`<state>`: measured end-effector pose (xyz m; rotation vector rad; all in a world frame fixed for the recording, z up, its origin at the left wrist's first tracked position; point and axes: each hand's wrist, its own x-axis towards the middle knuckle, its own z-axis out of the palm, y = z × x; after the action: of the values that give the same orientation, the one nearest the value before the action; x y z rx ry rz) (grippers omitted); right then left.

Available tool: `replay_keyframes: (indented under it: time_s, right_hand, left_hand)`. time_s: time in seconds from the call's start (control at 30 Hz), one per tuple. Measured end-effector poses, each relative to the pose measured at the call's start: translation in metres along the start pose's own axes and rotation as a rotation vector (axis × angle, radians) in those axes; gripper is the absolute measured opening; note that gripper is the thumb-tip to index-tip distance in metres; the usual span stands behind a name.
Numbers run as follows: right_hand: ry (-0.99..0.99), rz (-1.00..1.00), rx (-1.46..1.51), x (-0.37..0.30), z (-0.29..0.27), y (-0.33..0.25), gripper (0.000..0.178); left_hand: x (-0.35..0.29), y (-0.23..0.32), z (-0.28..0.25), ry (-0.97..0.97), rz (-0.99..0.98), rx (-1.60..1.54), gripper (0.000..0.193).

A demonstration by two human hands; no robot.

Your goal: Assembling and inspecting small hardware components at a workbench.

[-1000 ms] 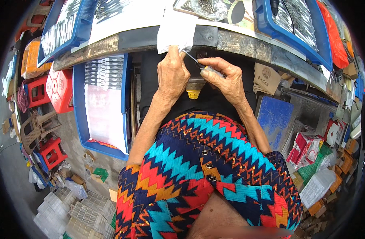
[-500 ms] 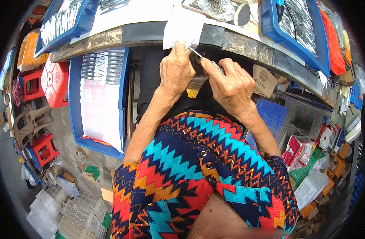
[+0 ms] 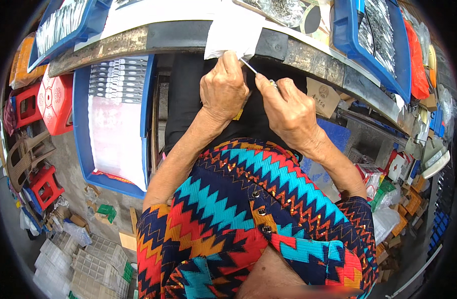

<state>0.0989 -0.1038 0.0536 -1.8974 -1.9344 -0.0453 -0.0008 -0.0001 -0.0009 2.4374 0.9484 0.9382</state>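
Note:
My left hand (image 3: 223, 85) is closed in a pinch at the table's front edge, just below the hanging end of a white sheet (image 3: 233, 32). What sits between its fingertips is hidden by the fingers. My right hand (image 3: 291, 112) is closed around a thin metal rod (image 3: 248, 66), gripped between thumb and bent forefinger. The rod slants up and left from the right thumb to the left fingertips. Its other end disappears inside my right hand, so the exact kind of tool does not show.
A dark-edged wooden table (image 3: 99, 57) crosses the top. Blue trays of thin parts stand on it, a left tray (image 3: 91, 35) and a right tray (image 3: 388, 74). Below left is another blue tray (image 3: 145, 124) with dark handles. Red stools (image 3: 46, 187), plastic baskets (image 3: 96, 264) and boxes lie around.
The whole view has shifted slightly, with the side trays and stools sitting further left. Both hands keep nearly the same grip, and the rod still spans between them.

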Motion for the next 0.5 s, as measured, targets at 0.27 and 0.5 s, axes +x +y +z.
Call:
replay_keyframes:
  time_s: [0.27,0.5]
  right_hand:
    - [-0.205,1.124,1.580,0.014,-0.021,0.004,0.027]
    - [-0.187,1.101,2.354,-0.004,0.001,0.024,0.030]
  left_hand:
    - [-0.001,0.001,0.002,0.014,0.009,0.098,0.013]
    - [-0.001,0.003,0.003,-0.001,-0.015,0.076,0.014]
